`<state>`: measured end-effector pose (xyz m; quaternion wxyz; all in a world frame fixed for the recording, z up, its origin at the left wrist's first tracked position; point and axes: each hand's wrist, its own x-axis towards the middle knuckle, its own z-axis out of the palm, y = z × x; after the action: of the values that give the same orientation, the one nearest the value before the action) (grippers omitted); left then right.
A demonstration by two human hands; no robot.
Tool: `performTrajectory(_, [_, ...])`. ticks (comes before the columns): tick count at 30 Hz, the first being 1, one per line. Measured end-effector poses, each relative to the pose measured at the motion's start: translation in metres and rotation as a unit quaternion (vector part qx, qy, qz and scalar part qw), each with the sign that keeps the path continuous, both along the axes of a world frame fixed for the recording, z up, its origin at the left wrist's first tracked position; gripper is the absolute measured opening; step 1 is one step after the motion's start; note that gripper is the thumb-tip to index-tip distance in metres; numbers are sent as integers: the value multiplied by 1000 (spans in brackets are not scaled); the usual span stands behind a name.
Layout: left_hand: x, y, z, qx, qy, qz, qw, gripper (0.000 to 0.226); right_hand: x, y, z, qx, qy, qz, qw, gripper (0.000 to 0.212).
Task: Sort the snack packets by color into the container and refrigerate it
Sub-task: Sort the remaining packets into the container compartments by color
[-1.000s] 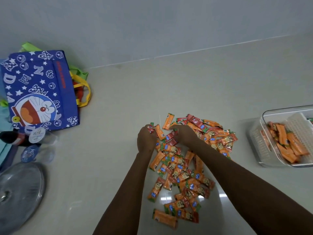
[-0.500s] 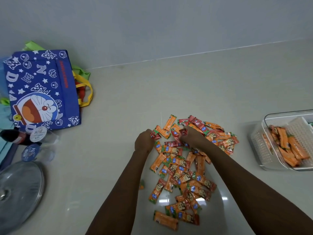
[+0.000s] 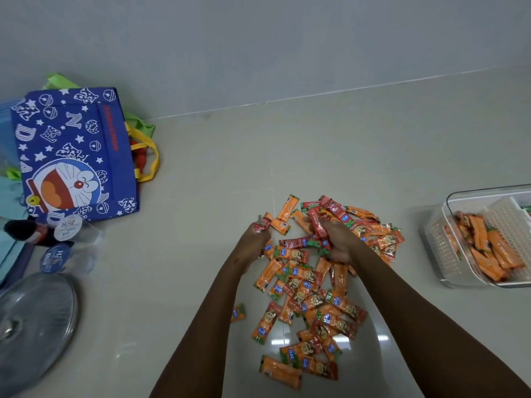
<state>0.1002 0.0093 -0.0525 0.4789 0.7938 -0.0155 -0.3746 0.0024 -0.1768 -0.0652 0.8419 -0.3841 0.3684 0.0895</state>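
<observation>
A heap of orange and red snack packets (image 3: 311, 294) lies on the pale floor in front of me. My left hand (image 3: 253, 244) is closed around a few red packets (image 3: 262, 225) at the heap's upper left. At the top of the heap, my right hand (image 3: 339, 239) grips a red packet (image 3: 317, 225) that stands up from its fingers. A clear container (image 3: 436, 245) with a white perforated insert sits at the right edge. Several orange packets (image 3: 488, 248) lie in its near compartment.
A blue cartoon tote bag (image 3: 74, 156) with yellow handles lies at the left by the wall. Below it are a dark bottle (image 3: 28, 232), round blue-labelled lids (image 3: 56, 257) and a metal pan lid (image 3: 31, 331). One small orange packet (image 3: 238, 312) lies apart, left of the heap.
My right hand has lifted a red packet out of the top of the heap. My left hand stays closed on its red packets. The camera has tilted slightly.
</observation>
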Motion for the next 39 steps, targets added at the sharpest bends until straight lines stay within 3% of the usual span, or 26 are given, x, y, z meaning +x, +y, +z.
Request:
performTrajectory(3, [-5, -23, -11, 61, -120, -125, 983, 22, -13, -10, -3, 40, -21, -41, 998, 26])
performTrajectory(6, [-14, -45, -26, 172, -235, -238, 927, 36, -23, -19, -7, 75, -38, -70, 994, 27])
performTrajectory(9, [-19, -61, -33, 226, -291, -298, 881, 41, -34, -29, -10, 118, -72, -109, 984, 28])
performTrajectory(12, [-16, -66, -42, 261, -316, -309, 858, 39, -41, -36, -12, 156, -114, -142, 971, 37])
performTrajectory(14, [-16, -66, -46, 212, -310, -286, 882, 33, -44, -41, -13, 176, -139, -145, 964, 37])
performTrajectory(18, [-15, -68, -37, 68, -156, -138, 976, 33, -50, -47, -12, 188, -158, -173, 954, 41])
performTrajectory(23, [-2, -99, -22, 29, -74, -75, 994, 35, -52, -61, -21, 135, -94, -170, 972, 14])
performTrajectory(26, [13, -122, -18, 62, -144, -122, 980, 45, -46, -70, -16, 138, -81, -180, 971, 10])
performTrajectory(30, [27, -138, -23, 169, -267, -230, 920, 35, -26, -82, -8, 44, -70, -137, 987, 11])
performTrajectory(33, [35, -146, -24, 198, -290, -296, 888, 34, -8, -89, 2, -129, -15, -22, 991, 27])
performTrajectory(34, [37, -147, -26, 205, -296, -306, 882, 34, -1, -90, 3, -220, 8, 28, 975, 27])
performTrajectory(36, [38, -146, -30, 218, -301, -318, 872, 36, 11, -90, 1, -422, 54, 110, 898, 21])
performTrajectory(39, [41, -142, -34, 201, -291, -280, 892, 32, 24, -85, -14, -561, 75, 172, 806, 19])
